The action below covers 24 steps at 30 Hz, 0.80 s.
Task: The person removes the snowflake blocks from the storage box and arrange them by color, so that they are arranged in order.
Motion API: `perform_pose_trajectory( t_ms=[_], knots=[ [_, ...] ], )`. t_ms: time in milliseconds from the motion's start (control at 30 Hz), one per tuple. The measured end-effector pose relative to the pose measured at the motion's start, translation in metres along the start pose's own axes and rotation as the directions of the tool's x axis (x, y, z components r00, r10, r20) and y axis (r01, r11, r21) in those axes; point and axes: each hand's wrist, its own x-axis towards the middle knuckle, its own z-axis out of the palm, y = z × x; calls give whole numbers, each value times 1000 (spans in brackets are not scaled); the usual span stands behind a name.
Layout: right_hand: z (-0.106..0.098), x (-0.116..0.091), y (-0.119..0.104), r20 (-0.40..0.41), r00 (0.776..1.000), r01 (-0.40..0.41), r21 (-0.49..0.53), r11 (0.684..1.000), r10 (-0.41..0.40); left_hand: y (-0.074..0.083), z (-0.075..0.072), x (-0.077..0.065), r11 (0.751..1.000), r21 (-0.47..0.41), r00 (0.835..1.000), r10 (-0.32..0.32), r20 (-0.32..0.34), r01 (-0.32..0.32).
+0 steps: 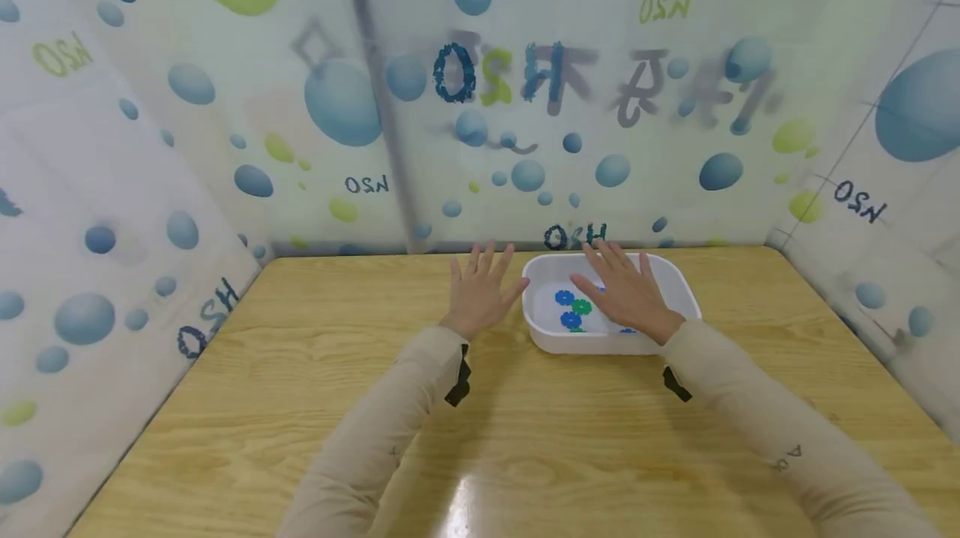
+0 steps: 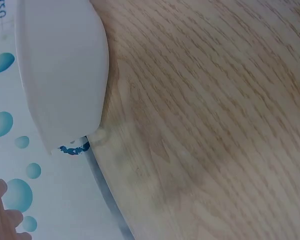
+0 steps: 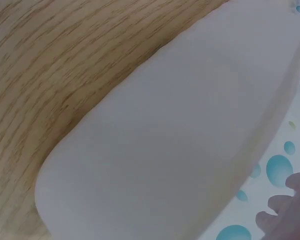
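Fingers spread, my left hand [image 1: 477,296] is held out just left of a white plastic basin [image 1: 551,341], its thumb tip overlapping the rim in the head view. My right hand [image 1: 628,294], also spread with straight fingers, is over the basin and hides part of its inside. Neither hand holds anything. In the basin lie several small flower-shaped pieces, among them a blue piece [image 1: 564,298] and a green piece [image 1: 581,307]. Each wrist view shows the basin's outer wall [image 2: 65,70] [image 3: 155,135], with fingertips [image 3: 280,205] at the frame's edge.
The basin stands on a wood-grain table [image 1: 315,388] near its back edge. Behind it rises a pale wall covering [image 1: 465,163] with blue and green bubble prints, and similar sheets flank the table on the left and right. Black straps [image 1: 458,378] show at both wrists.
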Motion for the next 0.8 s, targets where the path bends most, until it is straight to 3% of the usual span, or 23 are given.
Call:
perform_pose_trajectory(
  t_ms=[500, 800],
  knots=[
    [-9, -6, 10, -19, 999, 38, -22, 999, -38, 3, 3, 0, 999, -46, 1000, 23, -21, -24],
    [-14, -10, 23, -40, 997, 65, -9, 998, -66, 9, 5, 1, 990, -128, 998, 52, -18, -54]
  ],
)
